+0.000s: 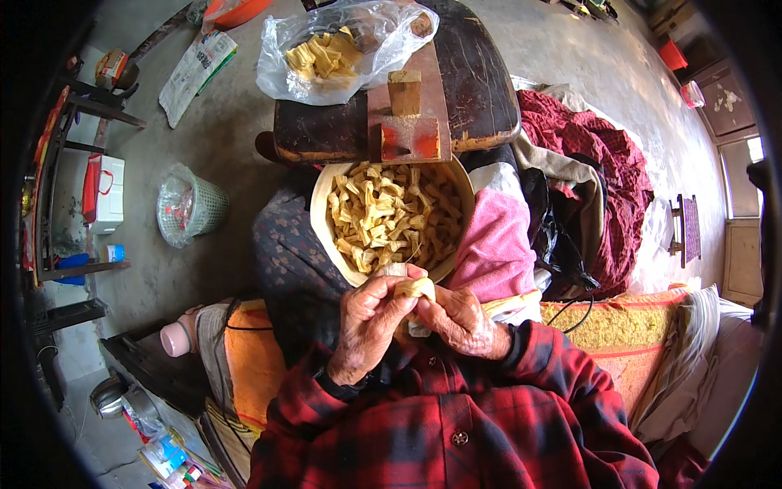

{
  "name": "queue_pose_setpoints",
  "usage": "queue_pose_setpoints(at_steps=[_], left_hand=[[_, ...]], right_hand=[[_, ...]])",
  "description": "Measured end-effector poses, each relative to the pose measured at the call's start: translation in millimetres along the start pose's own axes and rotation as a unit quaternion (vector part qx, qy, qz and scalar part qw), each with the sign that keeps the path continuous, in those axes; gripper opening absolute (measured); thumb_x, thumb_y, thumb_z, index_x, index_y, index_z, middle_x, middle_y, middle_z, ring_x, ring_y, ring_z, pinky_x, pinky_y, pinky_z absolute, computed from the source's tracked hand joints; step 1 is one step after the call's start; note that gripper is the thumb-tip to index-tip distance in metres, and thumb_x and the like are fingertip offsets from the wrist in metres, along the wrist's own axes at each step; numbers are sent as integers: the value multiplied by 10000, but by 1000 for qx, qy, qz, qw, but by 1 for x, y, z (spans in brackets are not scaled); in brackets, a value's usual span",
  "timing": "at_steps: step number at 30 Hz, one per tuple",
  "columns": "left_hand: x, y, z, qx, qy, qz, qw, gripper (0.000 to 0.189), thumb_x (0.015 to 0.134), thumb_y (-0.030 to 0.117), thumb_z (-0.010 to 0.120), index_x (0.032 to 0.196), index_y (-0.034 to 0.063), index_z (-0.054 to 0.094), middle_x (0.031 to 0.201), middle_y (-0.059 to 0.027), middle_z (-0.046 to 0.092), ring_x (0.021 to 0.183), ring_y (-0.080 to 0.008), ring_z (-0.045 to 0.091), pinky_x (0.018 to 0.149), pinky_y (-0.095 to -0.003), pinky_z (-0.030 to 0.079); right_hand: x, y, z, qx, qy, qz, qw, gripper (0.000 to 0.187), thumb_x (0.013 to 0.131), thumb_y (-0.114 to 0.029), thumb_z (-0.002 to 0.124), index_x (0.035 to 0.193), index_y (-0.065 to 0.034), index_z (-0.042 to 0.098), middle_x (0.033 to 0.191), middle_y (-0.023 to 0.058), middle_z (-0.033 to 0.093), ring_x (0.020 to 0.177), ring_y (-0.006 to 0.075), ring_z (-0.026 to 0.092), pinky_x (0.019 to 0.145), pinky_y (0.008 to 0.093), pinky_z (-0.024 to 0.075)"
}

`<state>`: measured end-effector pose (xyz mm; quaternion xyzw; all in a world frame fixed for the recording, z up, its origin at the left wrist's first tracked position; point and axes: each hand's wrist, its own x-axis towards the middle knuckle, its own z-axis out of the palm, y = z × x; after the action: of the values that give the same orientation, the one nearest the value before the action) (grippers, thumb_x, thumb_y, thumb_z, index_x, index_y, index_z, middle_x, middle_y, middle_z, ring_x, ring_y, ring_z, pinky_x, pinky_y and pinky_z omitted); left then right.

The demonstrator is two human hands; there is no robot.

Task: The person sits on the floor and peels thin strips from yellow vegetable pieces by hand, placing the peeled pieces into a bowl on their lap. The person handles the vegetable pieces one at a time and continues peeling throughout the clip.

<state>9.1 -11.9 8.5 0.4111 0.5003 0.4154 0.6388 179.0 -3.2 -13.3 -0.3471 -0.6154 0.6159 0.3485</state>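
Note:
Both my hands meet over the near rim of a round pale basin (322,235) on my lap. My left hand (372,321) grips one side of a folded, pale yellow strip (416,288), perhaps a dried husk, and has a light wrapping on one finger. My right hand (461,321) pinches the strip's other side. Many similar knotted yellow pieces (391,214) fill the basin. Beyond it, a clear plastic bag (391,61) with more yellow strips (324,56) lies on a dark wooden stool, beside a board (376,116) bearing a wooden block (404,95) and a red-painted block (410,139).
A lined green wastebasket (208,205) stands on the floor at left. A pink towel (498,244), a black plastic bag (547,226) and red patterned cloth (611,177) lie at right. A pink cup (176,339) is at lower left, near an orange towel (253,367).

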Motion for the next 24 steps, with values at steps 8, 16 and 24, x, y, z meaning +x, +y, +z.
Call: queue_pose_setpoints(at_steps=[8, 16, 24], left_hand=[[-6, -4, -6, -227, -38, -77, 970, 228, 760, 82, 579, 921, -58, 659, 1092, -111, 597, 1012, -199, 552, 909, -289, 407], [-1, 5, -2, -93, -96, 47, 990, 105, 754, 71, 615, 811, -16, 631, 1094, -122, 546, 1024, -172, 501, 882, -267, 404], [-4, 7, -1, 224, -7, 74, 972, 245, 931, 208, 603, 961, -35, 622, 755, -34, 657, 639, -93, 600, 638, -235, 493]], right_hand=[[-4, -13, -1, -27, -47, 17, 998, 215, 996, -186, 444, 986, 16, 516, 634, 179, 552, 559, 367, 575, 514, 420, 421], [-2, 0, -1, -198, 0, -188, 962, 142, 887, -64, 595, 865, 32, 493, 558, 130, 475, 443, 326, 513, 405, 428, 384], [1, -2, -23, -451, -14, -247, 858, 307, 753, -93, 651, 971, 74, 515, 683, 116, 547, 533, 244, 582, 418, 351, 450]])
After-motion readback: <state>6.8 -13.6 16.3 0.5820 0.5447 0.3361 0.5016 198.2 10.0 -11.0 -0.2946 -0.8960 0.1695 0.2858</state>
